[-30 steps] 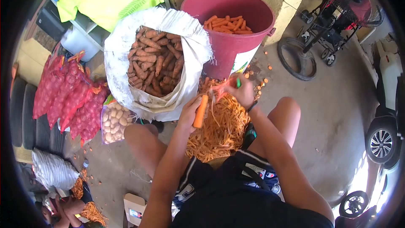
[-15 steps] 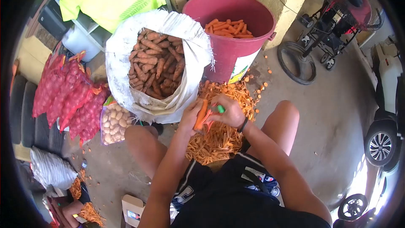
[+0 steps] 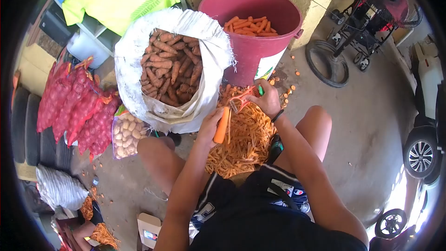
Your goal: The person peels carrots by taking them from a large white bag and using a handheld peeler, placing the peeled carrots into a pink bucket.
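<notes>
My left hand (image 3: 210, 126) is closed around a carrot (image 3: 222, 125) whose visible side is bright orange. A thin strip of peel hangs along the carrot's right side. In my right hand (image 3: 268, 98) is a peeler (image 3: 242, 99) with a reddish-orange frame and a green end, held just beyond the carrot's upper end and apart from it. Under both hands spreads a heap of carrot peelings (image 3: 244, 144). Ahead to the left, a white woven sack (image 3: 126, 76) holds unpeeled, dirt-covered carrots (image 3: 173, 67). The dark red bucket (image 3: 239, 58) beside it contains orange peeled carrots (image 3: 251, 26).
Red mesh bags of onions (image 3: 76, 102) and a bag of potatoes (image 3: 127, 135) stand at left. Carrot ends (image 3: 289, 90) lie scattered on the floor near the bucket. A fan (image 3: 337, 60) stands at right. Another person's leg (image 3: 83, 230) shows at lower left beside more peelings.
My right hand has moved the peeler forward and right, off the carrot. My left hand still holds the carrot in about the same place.
</notes>
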The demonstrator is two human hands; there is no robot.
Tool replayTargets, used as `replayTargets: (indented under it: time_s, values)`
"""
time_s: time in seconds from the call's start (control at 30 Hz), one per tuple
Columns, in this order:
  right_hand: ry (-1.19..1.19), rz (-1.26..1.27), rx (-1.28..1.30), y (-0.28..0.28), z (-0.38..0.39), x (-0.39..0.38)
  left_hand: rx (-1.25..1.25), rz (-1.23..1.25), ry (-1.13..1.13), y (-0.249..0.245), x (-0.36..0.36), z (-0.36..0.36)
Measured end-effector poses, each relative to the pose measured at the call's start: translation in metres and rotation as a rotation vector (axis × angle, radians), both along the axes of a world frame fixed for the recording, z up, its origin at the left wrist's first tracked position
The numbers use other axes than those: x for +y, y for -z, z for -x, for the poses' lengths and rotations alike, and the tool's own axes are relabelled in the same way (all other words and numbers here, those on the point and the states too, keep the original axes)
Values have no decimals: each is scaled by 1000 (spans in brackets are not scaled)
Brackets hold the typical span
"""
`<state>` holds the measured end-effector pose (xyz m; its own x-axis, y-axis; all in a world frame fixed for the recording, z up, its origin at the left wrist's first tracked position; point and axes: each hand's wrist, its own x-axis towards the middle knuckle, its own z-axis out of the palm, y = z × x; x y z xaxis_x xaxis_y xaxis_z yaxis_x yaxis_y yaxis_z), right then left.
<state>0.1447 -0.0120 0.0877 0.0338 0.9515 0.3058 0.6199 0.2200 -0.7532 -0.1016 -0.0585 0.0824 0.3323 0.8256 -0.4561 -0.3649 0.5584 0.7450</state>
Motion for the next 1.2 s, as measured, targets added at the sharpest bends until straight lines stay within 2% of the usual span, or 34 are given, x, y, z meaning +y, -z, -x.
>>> replayTargets:
  time_s: [0.1, 0.13, 0.23, 0.27, 0.3, 0.37, 0.4, 0.5, 0.53, 0.57, 0.63, 0.7, 0.73, 0.83, 0.87, 0.97, 1.0, 1.1, 1.2]
  values:
    - [-199, -171, 98, -7, 28, -27, -102, -20, -46, 19, 11, 3]
    - [-337, -119, 113, -20, 39, -42, -98, -9, -72, 16, 10, -2]
    - [-343, -198, 29, -16, 38, -39, -8, -54, -75, 16, 2, -7]
    - [-272, -92, 86, -13, 28, -28, -8, -57, 81, 14, 1, 2]
    - [-159, -146, 13, -5, 18, -14, 39, -29, 78, 12, -1, 2]
    - [26, -65, -16, 10, -1, 3, 120, 6, 71, 8, 1, -2]
    - [43, -25, -4, 8, -4, 5, -6, 19, 123, 4, 1, 0]
    - [54, 98, -13, 19, -6, -2, 306, -251, 151, 11, 3, -5]
    - [48, 122, -41, 29, -7, -3, 517, -418, 260, 10, 10, 3]
    - [45, 146, -66, 38, -9, -5, 406, -345, 162, 9, 10, 13]
    - [6, 246, -93, 37, -11, -16, 192, -202, -18, -33, 8, 27]
    - [-47, 294, -126, 47, -9, -19, 33, -236, 63, -49, 7, 41]
    - [-70, 272, -129, 35, 1, -27, -42, -254, 94, -52, 5, 47]
    - [-137, 216, -55, 21, 32, -37, -97, -222, 115, -33, 6, 46]
    - [-165, 196, -79, 7, 37, -43, -51, -217, 72, -23, 7, 40]
    - [-239, 125, -64, 1, 53, -50, 310, -326, 53, -13, 7, 23]
    - [-251, 163, -46, -5, 56, -52, 335, -382, 12, -11, 5, 17]
    - [-236, 114, -71, -7, 61, -54, 478, -550, 72, -12, 3, 6]
    - [-218, 135, -125, -10, 59, -54, 499, -593, 102, -14, 2, 5]
